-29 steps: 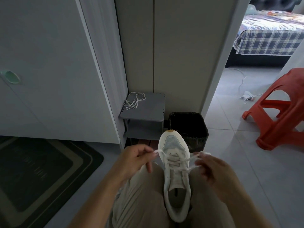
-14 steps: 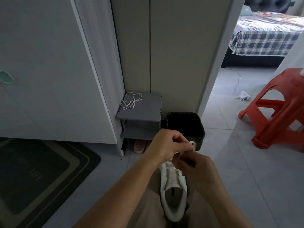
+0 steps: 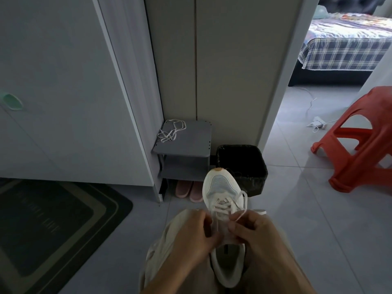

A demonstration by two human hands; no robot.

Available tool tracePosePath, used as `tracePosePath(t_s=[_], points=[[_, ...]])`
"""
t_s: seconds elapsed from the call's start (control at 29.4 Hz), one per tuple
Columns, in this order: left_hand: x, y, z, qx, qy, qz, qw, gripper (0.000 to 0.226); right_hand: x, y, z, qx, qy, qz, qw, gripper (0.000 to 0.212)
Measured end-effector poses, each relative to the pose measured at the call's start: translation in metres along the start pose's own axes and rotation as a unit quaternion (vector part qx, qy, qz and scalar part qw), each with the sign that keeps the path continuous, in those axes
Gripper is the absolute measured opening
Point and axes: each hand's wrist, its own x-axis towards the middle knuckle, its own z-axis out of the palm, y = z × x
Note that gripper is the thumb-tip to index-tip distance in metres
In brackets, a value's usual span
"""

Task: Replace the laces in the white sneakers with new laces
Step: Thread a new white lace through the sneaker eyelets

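Currently in hand: the new lace [image 3: 259, 211] is being threaded up the eyelets of the white sneaker [image 3: 221, 188]. Only the lowest crossings are laced, so this shoe is judged to be less than halfway done.
Sneaker position: laid on the lap, toe pointing away, with the black bin [image 3: 241, 164] just beyond it on the floor.
Left grip: the left hand [image 3: 194, 232] is curled round the sneaker's left eyelet edge. Whether a lace end is also pinched cannot be told.
Right grip: the right hand [image 3: 253, 230] is closed in a pinch on the lace. A slack loop arches out past the sneaker's right side, and a flat end juts beyond the knuckles.
Doing it well: the loop should be drawn snug before the next eyelet is entered. The lace is best kept flat and untwisted, with both ends kept even. The eyelet edge should be steadied while the tip is fed.
Elsewhere: a loose tangle of laces [image 3: 171, 130], presumably the old ones, lies on the grey shelf [image 3: 191, 145].
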Motion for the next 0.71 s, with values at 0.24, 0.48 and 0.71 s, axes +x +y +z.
tracePosePath(t_s=[0.24, 0.48, 0.71], points=[[-0.006, -0.007, 0.006, -0.115, 0.048, -0.014, 0.992, 0.022, -0.006, -0.005, 0.006, -0.034, 0.017, -0.073, 0.997, 0.015], [-0.015, 0.018, 0.006, -0.329, 0.099, -0.021, 0.939, 0.016, -0.002, 0.009, 0.027, -0.17, 0.096, -0.144, 0.97, 0.02], [0.008, 0.011, -0.018, -0.313, -0.086, -0.042, 0.945, 0.012, -0.005, 0.003, 0.004, -0.328, 0.169, -0.338, 0.866, 0.041]])
